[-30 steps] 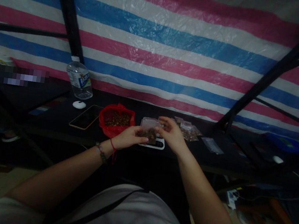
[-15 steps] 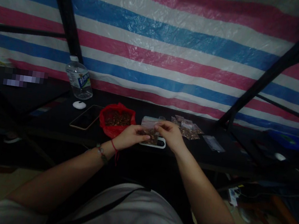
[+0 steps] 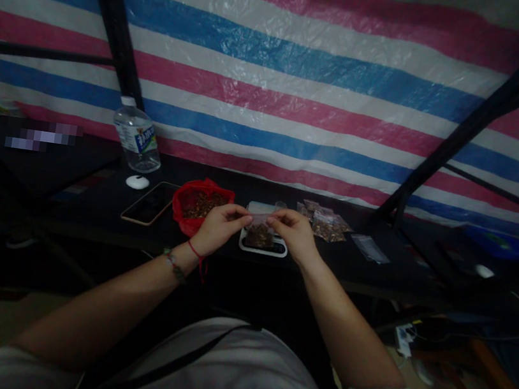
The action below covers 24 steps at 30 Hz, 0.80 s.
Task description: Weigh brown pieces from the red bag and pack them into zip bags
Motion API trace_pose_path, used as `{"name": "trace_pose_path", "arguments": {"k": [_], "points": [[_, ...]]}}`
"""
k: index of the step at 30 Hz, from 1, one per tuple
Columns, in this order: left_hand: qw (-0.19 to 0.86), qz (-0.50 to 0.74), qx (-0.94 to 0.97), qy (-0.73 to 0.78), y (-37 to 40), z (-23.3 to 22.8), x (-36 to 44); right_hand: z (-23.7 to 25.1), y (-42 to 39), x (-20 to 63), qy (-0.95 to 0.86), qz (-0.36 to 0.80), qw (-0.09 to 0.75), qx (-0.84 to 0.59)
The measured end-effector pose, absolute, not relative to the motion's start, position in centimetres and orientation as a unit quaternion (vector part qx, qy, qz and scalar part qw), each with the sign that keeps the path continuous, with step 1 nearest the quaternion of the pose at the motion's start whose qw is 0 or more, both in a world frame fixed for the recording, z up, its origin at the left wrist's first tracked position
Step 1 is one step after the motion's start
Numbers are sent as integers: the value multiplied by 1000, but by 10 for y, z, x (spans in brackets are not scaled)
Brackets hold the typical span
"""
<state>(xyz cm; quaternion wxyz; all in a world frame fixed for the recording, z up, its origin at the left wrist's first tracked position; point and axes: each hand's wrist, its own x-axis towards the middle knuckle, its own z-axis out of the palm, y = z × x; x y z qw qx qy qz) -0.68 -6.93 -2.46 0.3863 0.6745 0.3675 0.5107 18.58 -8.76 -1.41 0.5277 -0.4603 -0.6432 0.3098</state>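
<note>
Two pinching hands, left hand [image 3: 217,227] and right hand [image 3: 297,234], hold a small clear bag [image 3: 260,234] by its top corners over a white scale [image 3: 280,253]. From that bag, a red bag [image 3: 182,220] sits at ten o'clock, filled bags [image 3: 329,227] at two o'clock.

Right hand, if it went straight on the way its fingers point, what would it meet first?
Beyond the clear plastic bag of brown pieces the right hand pinches, probably the left hand opposite, though depth is hard to judge.
</note>
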Motion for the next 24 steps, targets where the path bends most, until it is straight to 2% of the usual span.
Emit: {"name": "trace_pose_path", "arguments": {"k": [5, 14, 24], "points": [[349, 503, 692, 384, -68, -25, -9, -17, -88, 183, -651, 288, 534, -456], [379, 496, 691, 364, -77, -19, -6, -15, -94, 173, -660, 304, 524, -445], [339, 462, 735, 363, -82, -21, -3, -16, -100, 165, -688, 264, 496, -460]]}}
